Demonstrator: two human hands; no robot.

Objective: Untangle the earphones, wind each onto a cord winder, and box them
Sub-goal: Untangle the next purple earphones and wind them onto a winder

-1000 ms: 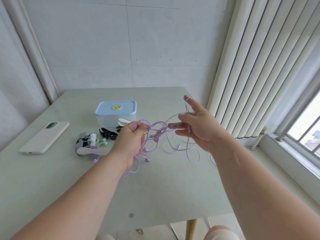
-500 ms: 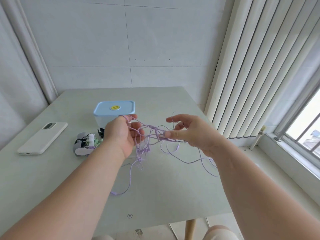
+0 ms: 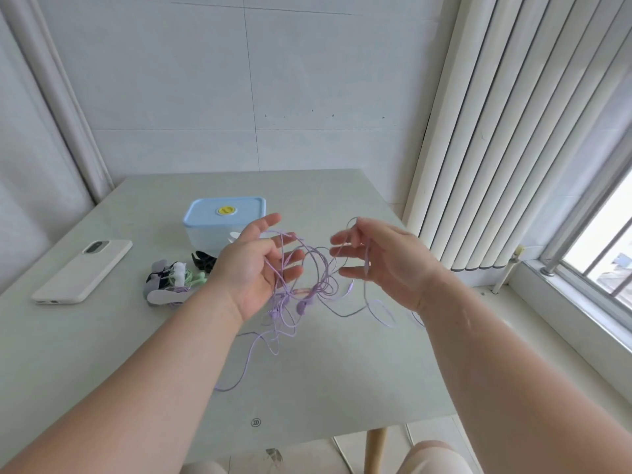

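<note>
So, far left on the table lies a phone in a pale case, camera side up. Next to it, twd the middle, sits a small heap of cord winders w/ green and white earphone bits mixed in; can't sort out which is which. A black winder lies just beside the heap, near the box, a clear tub w/ its blue lid on and a yellow sticker on top.

The left hand is up above the table, fingers spread apart and fairly straight, not clamped on anything. Strands of the purple earphones run across its fingers. The tangle hangs in the air btw the two hands, buds dangling under it, and long loops trail down onto the tabletop. The right hand faces the left one, fingers loose and apart too. One loop is hooked over its top finger, and a strand w/ an inline piece hangs past the palm. Right of that: vertical blinds, then a window.
</note>
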